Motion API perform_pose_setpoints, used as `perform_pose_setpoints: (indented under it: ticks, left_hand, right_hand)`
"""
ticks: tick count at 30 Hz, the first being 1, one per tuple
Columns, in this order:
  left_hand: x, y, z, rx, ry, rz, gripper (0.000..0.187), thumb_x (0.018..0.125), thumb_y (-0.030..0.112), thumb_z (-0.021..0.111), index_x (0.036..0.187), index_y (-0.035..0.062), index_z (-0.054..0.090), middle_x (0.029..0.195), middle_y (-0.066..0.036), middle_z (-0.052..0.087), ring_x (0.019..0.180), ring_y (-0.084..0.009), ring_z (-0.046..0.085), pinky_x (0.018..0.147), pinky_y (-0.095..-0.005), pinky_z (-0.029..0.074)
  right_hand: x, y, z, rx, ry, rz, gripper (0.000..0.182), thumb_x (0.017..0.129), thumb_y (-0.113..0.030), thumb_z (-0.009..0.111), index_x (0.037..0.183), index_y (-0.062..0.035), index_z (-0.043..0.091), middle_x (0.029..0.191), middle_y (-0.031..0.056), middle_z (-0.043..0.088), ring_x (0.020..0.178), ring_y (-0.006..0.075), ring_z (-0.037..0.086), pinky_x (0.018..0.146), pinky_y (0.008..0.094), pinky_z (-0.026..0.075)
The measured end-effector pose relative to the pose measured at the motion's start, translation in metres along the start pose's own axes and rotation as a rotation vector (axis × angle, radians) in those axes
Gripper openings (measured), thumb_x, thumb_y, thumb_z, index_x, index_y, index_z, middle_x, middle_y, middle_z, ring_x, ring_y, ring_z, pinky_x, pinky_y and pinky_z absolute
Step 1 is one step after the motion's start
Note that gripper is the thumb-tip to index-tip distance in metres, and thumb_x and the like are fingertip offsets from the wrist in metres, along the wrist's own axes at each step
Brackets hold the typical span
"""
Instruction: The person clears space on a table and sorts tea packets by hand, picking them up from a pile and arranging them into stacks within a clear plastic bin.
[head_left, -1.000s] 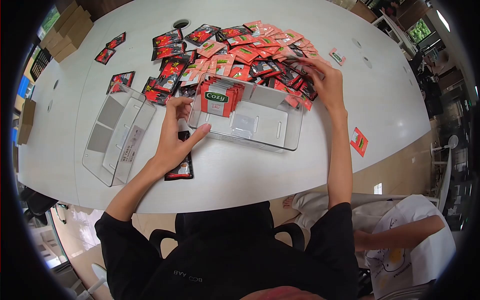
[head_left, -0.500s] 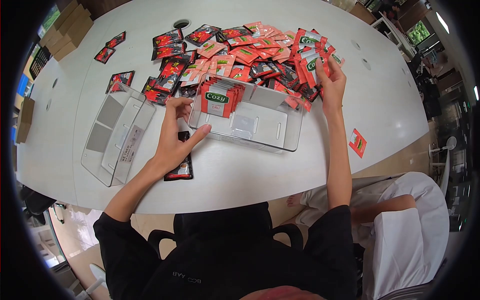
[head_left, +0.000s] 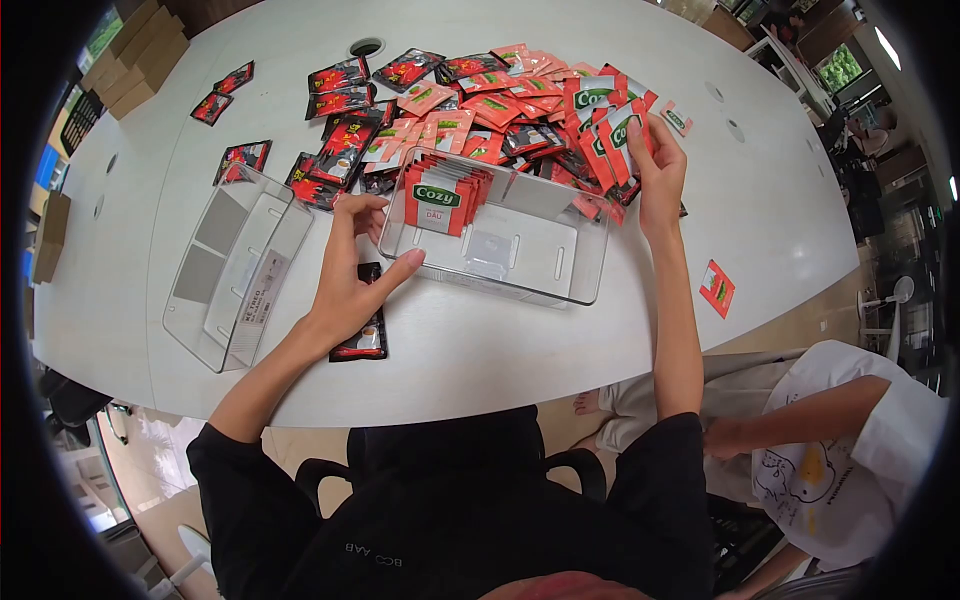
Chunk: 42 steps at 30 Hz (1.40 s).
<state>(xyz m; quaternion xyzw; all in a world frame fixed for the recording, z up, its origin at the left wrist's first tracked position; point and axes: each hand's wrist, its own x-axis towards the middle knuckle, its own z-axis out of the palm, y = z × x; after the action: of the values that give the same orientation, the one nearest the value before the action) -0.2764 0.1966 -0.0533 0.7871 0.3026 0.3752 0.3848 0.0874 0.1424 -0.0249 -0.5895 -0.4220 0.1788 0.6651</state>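
My left hand (head_left: 365, 265) grips the left end of a clear plastic bin (head_left: 530, 285), thumb on the near rim and fingers at the far side. Red Cozy packets (head_left: 437, 200) stand upright in a row at the bin's left end; its right part holds no packets. My right hand (head_left: 660, 170) pinches red Cozy packets (head_left: 618, 145) at the right side of the mixed pile, above and beyond the bin's far right corner. Pink-red sachets (head_left: 495, 108) and black-and-red sachets (head_left: 345, 140) make up the pile behind the bin.
A second clear bin (head_left: 235, 270) stands at the left. Black sachets (head_left: 365, 335) lie beside my left wrist, and a single red packet (head_left: 717, 288) lies at the right. A person in white (head_left: 830, 450) is at the lower right; cardboard boxes (head_left: 135, 60) are at the upper left.
My right hand has shifted slightly left, and the Cozy packets by it are more fanned out. The person in white has moved, with a forearm now stretched toward my right side. My left hand stays put.
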Motion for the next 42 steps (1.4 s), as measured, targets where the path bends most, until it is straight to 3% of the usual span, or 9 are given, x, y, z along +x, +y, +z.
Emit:
perform_pose_setpoints:
  ticks: [5,13,15,21,25,31,33,34,42]
  left_hand:
    - [0.000,-0.001,0.000,0.003,0.002,0.003,0.062,0.083,0.023,0.082,0.127,0.0011,0.044,0.106,-0.009,0.047,0.098,-0.0186,0.047,0.092,-0.0331,0.041]
    - [-0.001,-0.002,-0.002,0.022,0.022,0.032,0.059,0.083,0.017,0.078,0.129,0.0039,0.043,0.109,-0.007,0.045,0.102,-0.0189,0.046,0.099,-0.0343,0.037]
    - [0.001,-0.007,-0.003,0.121,0.115,0.221,0.062,0.080,0.021,0.084,0.126,0.0010,0.046,0.104,-0.010,0.047,0.095,-0.0194,0.049,0.087,-0.0337,0.041]
    - [0.005,0.018,-0.013,0.277,0.162,0.505,0.056,0.078,0.021,0.085,0.122,0.0039,0.055,0.101,-0.009,0.055,0.089,-0.0233,0.051,0.087,-0.0360,0.039]
    - [0.009,0.036,-0.013,0.260,-0.027,0.454,0.059,0.081,0.027,0.081,0.128,0.0040,0.056,0.107,-0.014,0.057,0.092,-0.0258,0.052,0.085,-0.0383,0.043]
    - [-0.002,0.041,-0.008,0.142,-0.056,0.242,0.061,0.089,0.025,0.075,0.137,-0.0032,0.049,0.128,-0.019,0.060,0.118,-0.0320,0.058,0.105,-0.0430,0.041]
    - [0.001,0.033,-0.002,-0.033,0.116,0.254,0.047,0.090,0.023,0.076,0.125,-0.0008,0.058,0.114,-0.018,0.062,0.099,-0.0308,0.056,0.084,-0.0386,0.044]
    - [0.001,0.033,-0.005,-0.118,0.128,0.170,0.037,0.091,0.018,0.074,0.121,-0.0014,0.062,0.115,-0.019,0.066,0.097,-0.0322,0.060,0.085,-0.0394,0.046]
    - [0.002,0.019,-0.017,0.076,0.151,0.128,0.029,0.087,0.019,0.078,0.106,-0.0006,0.068,0.084,-0.009,0.069,0.068,-0.0182,0.057,0.065,-0.0308,0.046]
  right_hand:
    - [-0.001,0.003,0.005,0.011,-0.077,-0.092,0.030,0.098,-0.022,0.070,0.115,0.0020,0.068,0.116,0.0061,0.054,0.098,0.0083,0.060,0.087,0.0239,0.050]
    - [-0.005,-0.008,0.012,0.082,-0.110,-0.047,0.026,0.098,-0.017,0.070,0.113,0.0037,0.066,0.111,0.0041,0.062,0.098,0.0075,0.061,0.085,0.0230,0.051]
    - [-0.006,-0.010,0.012,0.098,-0.118,-0.060,0.027,0.098,-0.017,0.070,0.114,0.0037,0.066,0.110,0.0039,0.063,0.098,0.0072,0.061,0.084,0.0226,0.051]
    - [-0.024,-0.052,0.042,0.238,-0.068,-0.028,0.029,0.097,-0.014,0.071,0.119,0.0029,0.062,0.107,0.0039,0.067,0.097,0.0070,0.062,0.084,0.0201,0.051]
    - [-0.056,-0.083,0.074,0.212,-0.244,-0.041,0.027,0.095,-0.011,0.072,0.117,0.0022,0.062,0.110,0.0059,0.067,0.101,0.0087,0.063,0.083,0.0209,0.053]
    - [-0.089,-0.092,0.115,0.233,-0.398,-0.125,0.024,0.093,-0.008,0.072,0.114,0.0008,0.062,0.109,0.0074,0.069,0.102,0.0115,0.065,0.077,0.0238,0.055]
    - [-0.093,-0.096,0.121,0.034,-0.447,-0.077,0.028,0.092,-0.010,0.074,0.114,0.0014,0.062,0.103,0.0084,0.072,0.094,0.0128,0.068,0.076,0.0268,0.056]
    - [-0.090,-0.085,0.127,0.069,-0.447,-0.247,0.031,0.089,-0.012,0.077,0.114,0.0006,0.062,0.098,0.0096,0.073,0.087,0.0137,0.070,0.072,0.0266,0.054]
    - [-0.091,-0.078,0.105,-0.271,-0.494,-0.305,0.050,0.083,-0.009,0.080,0.126,-0.0020,0.055,0.088,0.0069,0.074,0.068,0.0082,0.062,0.058,0.0229,0.042]
